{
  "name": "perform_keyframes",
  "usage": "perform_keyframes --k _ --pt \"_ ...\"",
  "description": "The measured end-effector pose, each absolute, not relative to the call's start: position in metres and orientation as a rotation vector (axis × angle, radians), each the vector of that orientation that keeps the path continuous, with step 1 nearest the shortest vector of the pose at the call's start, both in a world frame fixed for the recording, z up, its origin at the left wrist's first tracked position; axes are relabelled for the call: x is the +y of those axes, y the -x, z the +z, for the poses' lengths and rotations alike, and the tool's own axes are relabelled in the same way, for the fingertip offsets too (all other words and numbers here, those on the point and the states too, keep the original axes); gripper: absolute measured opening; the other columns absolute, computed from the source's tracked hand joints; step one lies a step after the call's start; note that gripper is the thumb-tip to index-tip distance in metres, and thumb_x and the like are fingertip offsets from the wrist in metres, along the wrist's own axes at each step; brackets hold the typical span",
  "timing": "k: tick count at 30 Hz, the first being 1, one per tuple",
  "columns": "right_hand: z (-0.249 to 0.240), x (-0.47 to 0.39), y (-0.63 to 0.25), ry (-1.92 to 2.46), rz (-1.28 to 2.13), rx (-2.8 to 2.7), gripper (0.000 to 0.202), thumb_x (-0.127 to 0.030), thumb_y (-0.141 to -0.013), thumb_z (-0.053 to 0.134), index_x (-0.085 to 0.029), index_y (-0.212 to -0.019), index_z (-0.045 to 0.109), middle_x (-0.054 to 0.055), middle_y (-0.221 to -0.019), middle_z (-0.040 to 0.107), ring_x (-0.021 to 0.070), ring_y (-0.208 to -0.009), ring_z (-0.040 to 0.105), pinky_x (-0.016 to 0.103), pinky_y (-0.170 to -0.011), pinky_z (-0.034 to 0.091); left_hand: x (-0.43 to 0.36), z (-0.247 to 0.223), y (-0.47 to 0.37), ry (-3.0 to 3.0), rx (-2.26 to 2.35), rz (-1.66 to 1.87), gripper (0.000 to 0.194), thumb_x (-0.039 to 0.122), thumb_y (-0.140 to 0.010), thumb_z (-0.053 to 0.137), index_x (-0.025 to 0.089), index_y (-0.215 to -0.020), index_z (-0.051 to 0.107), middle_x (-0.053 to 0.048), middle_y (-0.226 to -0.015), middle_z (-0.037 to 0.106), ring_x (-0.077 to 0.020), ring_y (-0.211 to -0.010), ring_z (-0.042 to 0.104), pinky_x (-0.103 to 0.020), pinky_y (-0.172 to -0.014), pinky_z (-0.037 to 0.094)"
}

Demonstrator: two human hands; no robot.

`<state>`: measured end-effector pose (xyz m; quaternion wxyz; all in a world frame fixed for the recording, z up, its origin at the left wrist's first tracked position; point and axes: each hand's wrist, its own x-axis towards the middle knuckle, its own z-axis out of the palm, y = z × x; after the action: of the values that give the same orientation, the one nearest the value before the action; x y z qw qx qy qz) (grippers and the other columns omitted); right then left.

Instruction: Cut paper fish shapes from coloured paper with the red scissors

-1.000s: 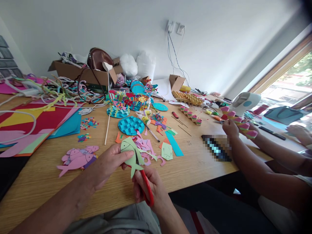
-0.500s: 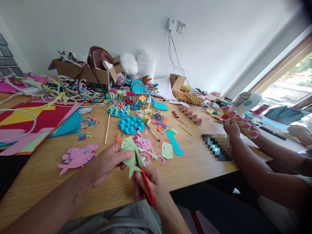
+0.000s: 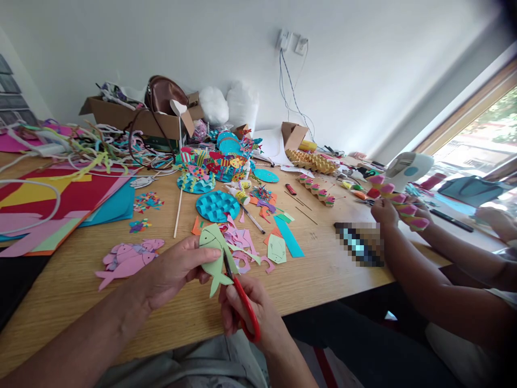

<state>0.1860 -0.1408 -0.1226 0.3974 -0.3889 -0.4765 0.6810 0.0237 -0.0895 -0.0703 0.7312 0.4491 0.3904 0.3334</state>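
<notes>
Between thumb and fingers my left hand [image 3: 183,262] pinches a light green paper fish [image 3: 211,257], its outline drawn in dark line and its tail pointing toward me. My right hand [image 3: 250,307] grips red-handled scissors [image 3: 247,308], whose blades lie along the fish's right edge with a green strip beside them. Left of my left hand lies a small pile of pink paper fish [image 3: 129,265]. Beyond the scissors, pink paper scraps [image 3: 242,240] are scattered, with a green piece bearing a drawn fish [image 3: 277,250] to their right.
Blue honeycomb paper discs [image 3: 218,207], glue bottles [image 3: 239,194] and a pen [image 3: 253,220] sit farther back. Coloured sheets [image 3: 60,199] are stacked at left. On the right, another person's hands [image 3: 385,214] hold a pink-and-green strip [image 3: 406,207], near a pixelated dark object [image 3: 357,245].
The scissors and my right hand have shifted very slightly, the handle moving a little right. The green fish's tail has tilted a bit to the left.
</notes>
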Motion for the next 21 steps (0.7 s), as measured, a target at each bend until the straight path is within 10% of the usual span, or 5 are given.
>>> perform_keyframes --k 21 --pt "-0.1239 -0.1408 -0.1863 1.009 1.711 -1.189 0.053 -0.068 -0.071 0.06 -0.015 -0.066 0.052 -0.004 -0.044 0.051 0.0057 -0.034 0.041 0.017 -0.036 0.03 -0.0909 -0.0674 -0.0272 -1.075 0.911 0.691 0.022 0.037 -0.065 0.069 0.016 -0.067 0.064 0.001 -0.061 0.056 -0.0103 -0.056 0.043 -0.021 -0.051 0.035"
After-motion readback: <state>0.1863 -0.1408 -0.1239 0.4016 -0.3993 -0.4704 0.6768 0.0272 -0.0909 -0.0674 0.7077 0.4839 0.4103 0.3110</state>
